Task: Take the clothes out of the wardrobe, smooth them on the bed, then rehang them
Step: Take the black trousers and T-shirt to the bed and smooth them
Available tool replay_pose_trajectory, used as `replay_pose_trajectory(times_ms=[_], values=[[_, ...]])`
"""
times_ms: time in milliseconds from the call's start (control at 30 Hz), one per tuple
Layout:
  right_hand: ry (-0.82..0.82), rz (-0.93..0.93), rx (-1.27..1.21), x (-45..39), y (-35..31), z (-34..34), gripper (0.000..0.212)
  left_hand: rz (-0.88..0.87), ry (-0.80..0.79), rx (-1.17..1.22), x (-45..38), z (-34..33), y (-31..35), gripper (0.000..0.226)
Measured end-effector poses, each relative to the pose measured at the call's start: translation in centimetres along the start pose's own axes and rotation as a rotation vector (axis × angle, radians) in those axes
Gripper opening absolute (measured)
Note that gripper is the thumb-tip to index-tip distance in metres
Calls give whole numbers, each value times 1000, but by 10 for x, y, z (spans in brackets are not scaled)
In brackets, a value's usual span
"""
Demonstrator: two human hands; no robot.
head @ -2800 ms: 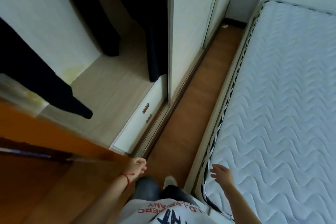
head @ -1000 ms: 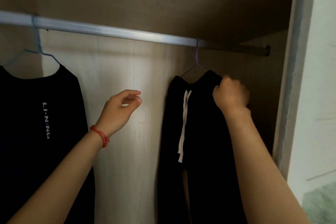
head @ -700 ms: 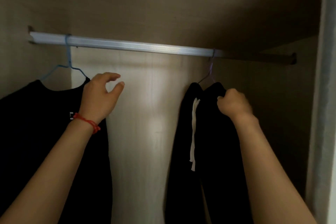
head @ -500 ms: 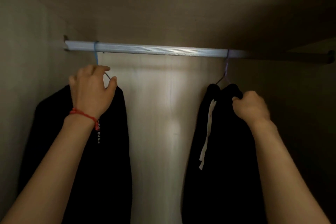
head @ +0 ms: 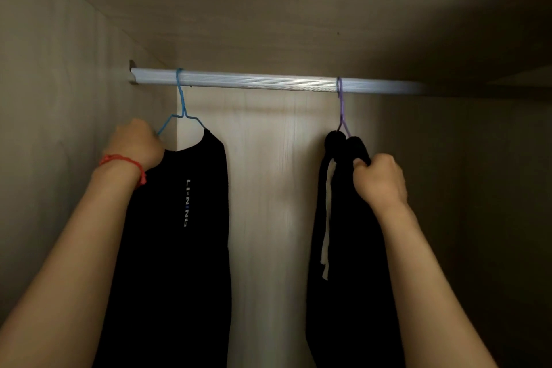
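Note:
Inside the wardrobe a silver rail (head: 268, 84) carries two hangers. A black shirt (head: 185, 248) with a small white logo hangs on a blue wire hanger (head: 180, 107) at the left. My left hand (head: 134, 143), with a red string at the wrist, is closed on the shirt's left shoulder and the hanger's arm. At the right, black trousers (head: 349, 263) with a white drawstring hang from a purple hanger (head: 341, 107). My right hand (head: 379, 179) grips their bunched top just below the hanger.
The wardrobe's left side wall (head: 59, 98) stands close beside my left hand. Its top panel (head: 298, 9) runs low above the rail. A pale wood back panel (head: 268, 188) shows between the two garments. The right side is in deep shadow.
The view turned from the floor and bed up into the wardrobe. My right hand has kept hold of the trousers. My left hand moved left and closed on the shirt's shoulder at the hanger.

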State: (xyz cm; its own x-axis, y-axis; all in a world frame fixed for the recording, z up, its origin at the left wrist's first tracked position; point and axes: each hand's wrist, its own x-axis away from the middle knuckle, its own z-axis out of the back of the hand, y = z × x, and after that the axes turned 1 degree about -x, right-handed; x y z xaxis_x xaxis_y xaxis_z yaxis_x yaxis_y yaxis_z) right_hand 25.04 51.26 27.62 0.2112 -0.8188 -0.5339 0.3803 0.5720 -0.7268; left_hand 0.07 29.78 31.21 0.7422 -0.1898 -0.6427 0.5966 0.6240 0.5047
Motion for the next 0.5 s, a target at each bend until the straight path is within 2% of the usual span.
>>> replay_pose_trajectory(times_ms=[100, 167, 267, 433, 500], values=[[-3, -15, -81, 1, -4, -4, 28, 33, -179, 345, -1, 0, 8, 19], [-5, -18, -136, 1, -8, -1, 26, 69, -244, 553, 4, 0, 17, 18], [14, 10, -210, 1, -13, 4, 33, 90, -257, 745, 16, -3, 33, 10], [108, 64, -266, 8, -14, 9, 39, 47, -242, 957, 35, -16, 55, 15], [98, 57, -288, 13, -9, 13, 37, 53, -253, 1032, 40, -21, 60, 18]])
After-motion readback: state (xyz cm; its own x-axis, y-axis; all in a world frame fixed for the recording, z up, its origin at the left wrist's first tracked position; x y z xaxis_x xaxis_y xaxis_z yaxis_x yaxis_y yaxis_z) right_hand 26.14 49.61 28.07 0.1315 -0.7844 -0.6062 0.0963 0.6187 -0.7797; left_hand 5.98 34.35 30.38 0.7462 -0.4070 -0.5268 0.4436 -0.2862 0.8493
